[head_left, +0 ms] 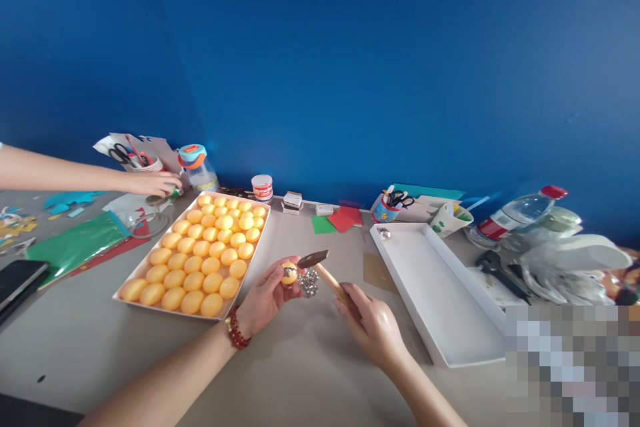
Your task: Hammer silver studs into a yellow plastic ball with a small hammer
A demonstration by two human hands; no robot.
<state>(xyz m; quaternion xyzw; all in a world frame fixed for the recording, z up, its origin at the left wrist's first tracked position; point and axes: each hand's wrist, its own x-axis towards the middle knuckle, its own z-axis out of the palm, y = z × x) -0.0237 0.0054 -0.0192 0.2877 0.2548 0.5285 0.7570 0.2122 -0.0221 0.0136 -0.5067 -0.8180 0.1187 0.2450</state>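
My left hand (265,300), a beaded red bracelet (236,330) at its wrist, grips an orange ping-pong ball (289,273) that has a dark, jagged band across it. Wrapped round the wooden handle of a hammer (333,277) are the fingers of my right hand (373,320). The hammer's dark metal head is right beside the ball; whether they touch I cannot tell. Just right of my left fingers is a cluster of small shiny silver pieces (310,282), too small to name. A white tray (143,303) left of my hands holds many orange balls.
A second white tray (460,320) on the right has a few silver bits in its far corner. Another person's hand (155,183) reaches in from the left near a bottle (195,167). Pen cups, coloured paper (345,218) and a plastic bottle (520,213) line the blue wall.
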